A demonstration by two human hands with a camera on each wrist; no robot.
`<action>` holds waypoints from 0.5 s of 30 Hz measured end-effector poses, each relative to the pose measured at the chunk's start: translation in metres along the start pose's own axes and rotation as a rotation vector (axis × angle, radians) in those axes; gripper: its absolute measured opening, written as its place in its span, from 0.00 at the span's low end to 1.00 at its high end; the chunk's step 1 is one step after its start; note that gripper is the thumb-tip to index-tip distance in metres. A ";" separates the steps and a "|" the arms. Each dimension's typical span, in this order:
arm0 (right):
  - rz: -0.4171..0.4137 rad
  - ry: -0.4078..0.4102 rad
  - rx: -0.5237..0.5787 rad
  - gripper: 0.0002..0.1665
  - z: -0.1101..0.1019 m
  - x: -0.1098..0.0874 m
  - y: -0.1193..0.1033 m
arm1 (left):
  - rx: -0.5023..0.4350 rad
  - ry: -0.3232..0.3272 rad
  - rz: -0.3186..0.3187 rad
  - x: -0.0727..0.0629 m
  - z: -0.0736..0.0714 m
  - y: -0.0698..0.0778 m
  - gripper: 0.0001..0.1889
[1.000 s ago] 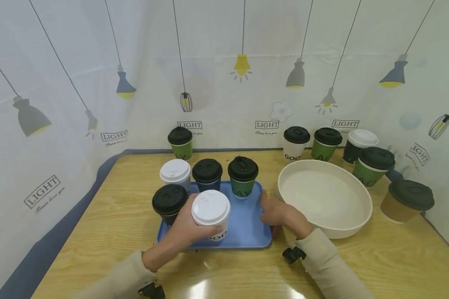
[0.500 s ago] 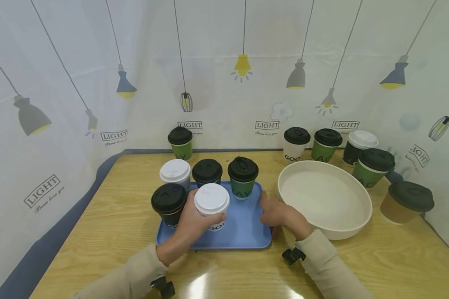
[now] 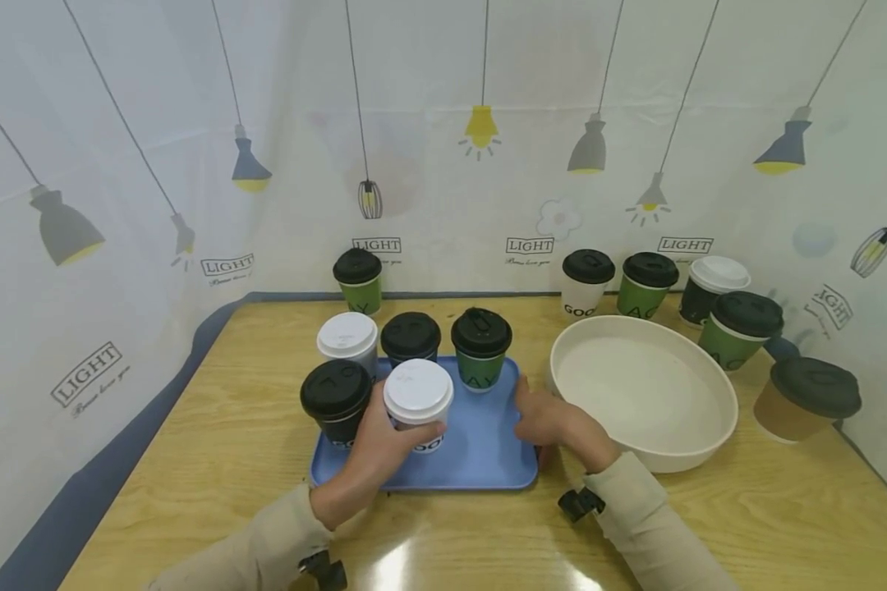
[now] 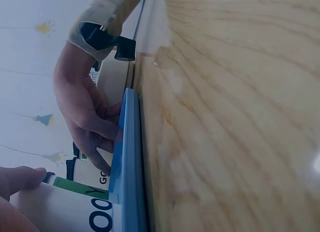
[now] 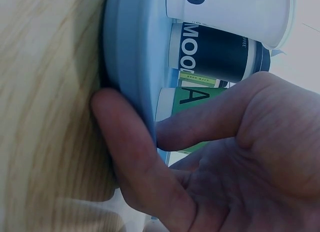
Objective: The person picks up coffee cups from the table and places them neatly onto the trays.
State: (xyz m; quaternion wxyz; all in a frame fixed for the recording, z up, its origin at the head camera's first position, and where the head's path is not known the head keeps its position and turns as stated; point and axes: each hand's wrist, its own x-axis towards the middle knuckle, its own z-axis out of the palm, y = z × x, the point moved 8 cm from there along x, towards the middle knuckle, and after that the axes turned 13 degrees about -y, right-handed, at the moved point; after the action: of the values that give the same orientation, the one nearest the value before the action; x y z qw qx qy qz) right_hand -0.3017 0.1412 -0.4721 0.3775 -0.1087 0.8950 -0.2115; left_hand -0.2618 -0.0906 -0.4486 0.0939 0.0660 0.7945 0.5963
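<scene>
My left hand point(image 3: 373, 451) grips a white paper coffee cup point(image 3: 418, 390) with a white lid, near the front middle of the blue tray point(image 3: 484, 455). In the right wrist view this cup point(image 5: 232, 11) stands upright with its base at the tray. My right hand point(image 3: 558, 423) pinches the tray's right edge, with one finger under the rim point(image 5: 127, 56) and another over it. Left of the held cup is a dark cup with a black lid point(image 3: 336, 390). Behind stand a white-lidded cup point(image 3: 347, 335), a dark cup point(image 3: 411, 336) and a green cup point(image 3: 482, 349).
A round cream bowl point(image 3: 643, 394) sits right of the tray, close to my right forearm. Several lidded cups stand around its far side, including a brown cup point(image 3: 806, 398). A green cup point(image 3: 358, 283) stands at the back left, by the printed curtain point(image 3: 429, 164).
My left hand has moved the white cup slightly away from me and down to the tray; over the last half second it barely moves. The right hand stays on the tray edge.
</scene>
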 end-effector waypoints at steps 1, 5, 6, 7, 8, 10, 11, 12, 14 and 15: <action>0.000 -0.001 -0.002 0.51 0.000 0.000 0.000 | 0.004 -0.003 -0.013 0.000 0.001 -0.001 0.53; 0.009 -0.004 -0.009 0.51 0.000 0.001 0.000 | 0.011 -0.016 -0.079 -0.004 0.002 -0.009 0.52; 0.012 -0.006 -0.007 0.51 0.000 0.001 0.000 | 0.013 -0.020 -0.091 -0.006 0.002 -0.011 0.52; 0.013 -0.006 -0.004 0.51 0.000 0.001 0.000 | 0.014 -0.024 -0.096 -0.007 0.002 -0.012 0.51; 0.013 -0.006 -0.004 0.51 0.000 0.002 0.000 | 0.012 -0.028 -0.100 -0.010 0.001 -0.013 0.50; 0.012 -0.003 -0.005 0.51 0.000 0.002 0.000 | -0.004 -0.043 -0.092 -0.014 0.000 -0.014 0.48; 0.012 -0.001 -0.006 0.51 0.000 0.002 0.001 | -0.013 -0.050 -0.084 -0.016 -0.001 -0.014 0.47; 0.010 0.000 -0.008 0.51 0.000 0.002 0.001 | -0.016 -0.054 -0.081 -0.019 -0.002 -0.014 0.45; 0.010 0.003 -0.011 0.51 0.000 0.002 0.001 | -0.036 -0.060 -0.082 -0.024 -0.005 -0.015 0.44; 0.011 0.005 -0.011 0.51 0.000 0.002 0.001 | -0.038 -0.060 -0.084 -0.027 -0.007 -0.016 0.43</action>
State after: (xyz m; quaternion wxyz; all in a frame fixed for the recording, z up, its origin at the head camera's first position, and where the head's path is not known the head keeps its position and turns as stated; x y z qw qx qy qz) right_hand -0.3033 0.1419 -0.4737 0.3760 -0.1053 0.8975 -0.2050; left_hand -0.2373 -0.1077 -0.4598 0.1437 0.0485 0.7818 0.6047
